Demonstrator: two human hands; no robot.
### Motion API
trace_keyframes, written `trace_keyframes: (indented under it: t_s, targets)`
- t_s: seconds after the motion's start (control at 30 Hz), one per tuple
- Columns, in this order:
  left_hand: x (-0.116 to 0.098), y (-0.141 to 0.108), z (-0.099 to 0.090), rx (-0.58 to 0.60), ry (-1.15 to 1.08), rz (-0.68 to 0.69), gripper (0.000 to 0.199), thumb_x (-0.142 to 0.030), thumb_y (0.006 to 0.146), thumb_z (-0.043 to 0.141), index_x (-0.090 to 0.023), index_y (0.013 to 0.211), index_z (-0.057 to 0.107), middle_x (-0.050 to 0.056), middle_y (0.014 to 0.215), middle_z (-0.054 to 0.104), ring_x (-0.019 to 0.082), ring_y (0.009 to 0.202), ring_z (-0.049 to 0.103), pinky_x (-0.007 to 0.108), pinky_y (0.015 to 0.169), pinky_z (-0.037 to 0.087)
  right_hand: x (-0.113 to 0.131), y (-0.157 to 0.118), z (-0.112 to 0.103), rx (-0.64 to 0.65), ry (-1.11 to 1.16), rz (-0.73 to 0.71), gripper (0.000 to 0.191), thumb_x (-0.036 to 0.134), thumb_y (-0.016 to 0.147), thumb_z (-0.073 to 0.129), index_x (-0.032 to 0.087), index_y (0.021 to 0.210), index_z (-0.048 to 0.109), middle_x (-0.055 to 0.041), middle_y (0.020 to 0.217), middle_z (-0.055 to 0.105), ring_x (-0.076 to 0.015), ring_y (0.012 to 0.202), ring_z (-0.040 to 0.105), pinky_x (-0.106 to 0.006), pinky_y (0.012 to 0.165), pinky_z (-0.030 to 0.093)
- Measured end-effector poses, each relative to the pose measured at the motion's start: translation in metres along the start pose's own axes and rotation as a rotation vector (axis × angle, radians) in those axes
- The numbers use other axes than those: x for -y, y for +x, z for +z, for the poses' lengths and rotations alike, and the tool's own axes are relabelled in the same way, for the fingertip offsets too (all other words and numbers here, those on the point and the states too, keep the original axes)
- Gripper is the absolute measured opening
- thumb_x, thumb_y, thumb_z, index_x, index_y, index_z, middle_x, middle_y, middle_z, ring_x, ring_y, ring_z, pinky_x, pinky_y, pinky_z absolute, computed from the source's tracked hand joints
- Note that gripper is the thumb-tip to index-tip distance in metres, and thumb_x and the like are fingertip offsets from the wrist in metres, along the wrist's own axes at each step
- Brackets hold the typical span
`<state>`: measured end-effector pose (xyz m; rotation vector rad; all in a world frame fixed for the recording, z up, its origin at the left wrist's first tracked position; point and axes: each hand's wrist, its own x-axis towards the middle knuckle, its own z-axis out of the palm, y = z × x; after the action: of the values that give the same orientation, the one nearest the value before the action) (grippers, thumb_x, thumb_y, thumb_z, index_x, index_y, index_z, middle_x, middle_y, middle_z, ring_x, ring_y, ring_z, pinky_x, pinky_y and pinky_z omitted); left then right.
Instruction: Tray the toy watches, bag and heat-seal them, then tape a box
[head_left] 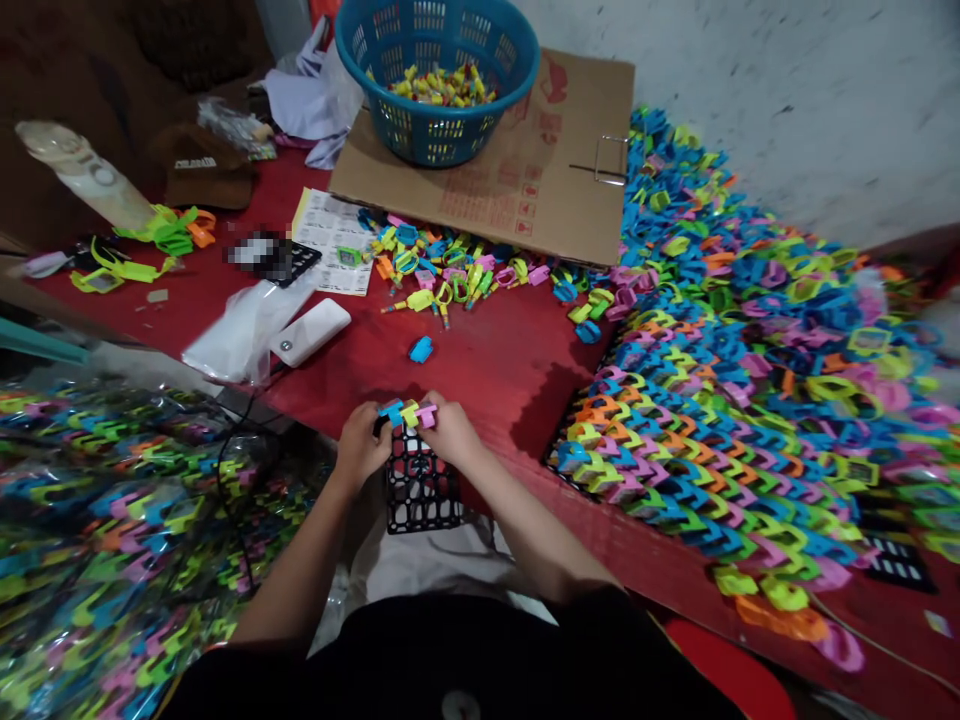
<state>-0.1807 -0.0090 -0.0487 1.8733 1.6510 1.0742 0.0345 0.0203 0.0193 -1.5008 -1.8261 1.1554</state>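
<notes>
From my station I see the left hand (362, 447) and the right hand (454, 430) close together, fingers curled tight, both gripping a short row of blue, yellow and pink plastic pieces (406, 412). The row sits just above a black plastic grid (420, 490), which touches the lower fingers of neither hand clearly from my angle.

The hands work at the near edge of a red tabletop (495, 390). A single blue piece (421, 349) lies alone ahead of them. Beyond it, a loose heap of mixed pieces (457, 275) spreads beside a printed sheet (331, 240), its rows of small print too fine for me to read. A long overlapping bank of linked pieces (735, 380) fills the right side.

A cardboard sheet (487, 160) carries red printed symbols, none legible, and a blue basket (437, 85) of yellow and red pieces sits on it. A brown cap (204, 167) shows white lettering that may read "Colorado," though I cannot confirm it. A white power bank (310, 332) lies beside a clear plastic bag (244, 332). A dark object (271, 257) is pixelated beyond reading. Filled clear packs (127, 520) lie at lower left.
</notes>
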Motion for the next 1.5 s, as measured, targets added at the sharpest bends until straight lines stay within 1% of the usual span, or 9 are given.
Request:
trace_keyframes:
  t_s: [0.23, 0.37, 0.47, 0.67, 0.83, 0.97, 1.33, 1.43, 1.5]
  targets:
    - [0.001, -0.001, 0.000, -0.025, 0.001, -0.004, 0.018, -0.026, 0.091, 0.074, -0.025, 0.109, 0.070, 0.008, 0.098, 0.076, 0.028, 0.088, 0.076, 0.038, 0.080, 0.063, -0.006, 0.042, -0.033, 0.249, 0.042, -0.025, 0.024, 0.008, 0.079, 0.071, 0.022, 0.098, 0.077, 0.0001, 0.086, 0.081, -0.0193, 0.077, 0.073, -0.026, 0.073, 0.055]
    - [0.002, 0.002, -0.003, -0.064, -0.074, -0.016, 0.027, -0.029, 0.093, 0.072, -0.024, 0.120, 0.070, 0.011, 0.108, 0.080, 0.028, 0.098, 0.078, 0.041, 0.090, 0.066, -0.003, 0.126, -0.059, -0.323, -0.170, 0.019, 0.028, 0.014, 0.093, 0.063, 0.014, 0.111, 0.084, -0.0180, 0.114, 0.084, -0.0287, 0.104, 0.075, -0.044, 0.105, 0.059]
    - [0.004, 0.004, -0.010, -0.060, -0.175, -0.088, 0.029, -0.025, 0.090, 0.069, -0.024, 0.120, 0.069, 0.007, 0.103, 0.079, 0.024, 0.094, 0.078, 0.037, 0.089, 0.066, 0.001, 0.172, -0.059, -0.482, -0.325, 0.103, 0.023, 0.016, 0.094, 0.066, 0.009, 0.107, 0.083, -0.0296, 0.130, 0.078, -0.0363, 0.126, 0.067, -0.055, 0.122, 0.048]
    - [0.002, 0.007, -0.013, -0.047, -0.310, -0.156, 0.042, -0.038, 0.088, 0.081, -0.023, 0.124, 0.068, 0.005, 0.107, 0.080, 0.022, 0.094, 0.079, 0.034, 0.086, 0.066, -0.019, 0.125, -0.036, -0.516, -0.028, 0.158, 0.010, 0.025, 0.088, 0.070, 0.018, 0.093, 0.076, -0.0138, 0.098, 0.080, -0.0270, 0.093, 0.070, -0.040, 0.096, 0.059]
    - [-0.010, 0.017, -0.002, -0.042, -0.228, -0.214, 0.038, -0.043, 0.083, 0.094, -0.022, 0.109, 0.077, 0.006, 0.099, 0.084, 0.026, 0.088, 0.081, 0.037, 0.084, 0.067, -0.027, 0.039, -0.002, -0.143, 0.415, -0.053, 0.036, 0.058, 0.089, 0.077, 0.023, 0.088, 0.075, -0.0048, 0.084, 0.077, -0.0209, 0.077, 0.069, -0.032, 0.077, 0.059]
    - [-0.014, 0.021, -0.002, -0.016, -0.213, -0.201, 0.026, -0.043, 0.087, 0.090, -0.023, 0.102, 0.082, 0.005, 0.092, 0.086, 0.027, 0.084, 0.083, 0.040, 0.086, 0.067, -0.020, 0.017, 0.011, -0.138, 0.420, -0.043, 0.041, 0.065, 0.088, 0.081, 0.025, 0.083, 0.074, -0.0062, 0.086, 0.078, -0.0229, 0.080, 0.071, -0.035, 0.079, 0.060]
    - [-0.009, 0.018, -0.001, 0.013, -0.135, -0.126, 0.027, -0.045, 0.092, 0.087, -0.022, 0.107, 0.083, 0.007, 0.100, 0.088, 0.026, 0.086, 0.082, 0.038, 0.083, 0.063, 0.015, 0.030, -0.014, 0.150, -0.212, -0.075, 0.019, 0.004, 0.082, 0.073, 0.022, 0.085, 0.068, -0.0055, 0.089, 0.078, -0.0197, 0.081, 0.070, -0.027, 0.076, 0.049]
    - [-0.006, 0.017, -0.001, 0.007, -0.041, -0.073, 0.024, -0.041, 0.090, 0.089, -0.023, 0.104, 0.083, 0.006, 0.097, 0.086, 0.027, 0.087, 0.082, 0.040, 0.088, 0.061, 0.031, 0.068, -0.043, 0.449, -0.280, -0.053, 0.024, 0.000, 0.081, 0.076, 0.020, 0.094, 0.079, -0.0048, 0.094, 0.083, -0.0192, 0.087, 0.074, -0.025, 0.081, 0.052]
    - [-0.004, 0.016, -0.001, -0.002, 0.024, -0.042, 0.021, -0.039, 0.089, 0.090, -0.024, 0.102, 0.083, 0.006, 0.097, 0.086, 0.027, 0.089, 0.082, 0.040, 0.089, 0.060, 0.045, 0.109, -0.055, 0.428, -0.321, -0.033, 0.033, 0.000, 0.084, 0.077, 0.020, 0.109, 0.083, -0.0070, 0.110, 0.086, -0.0214, 0.102, 0.078, -0.026, 0.094, 0.056]
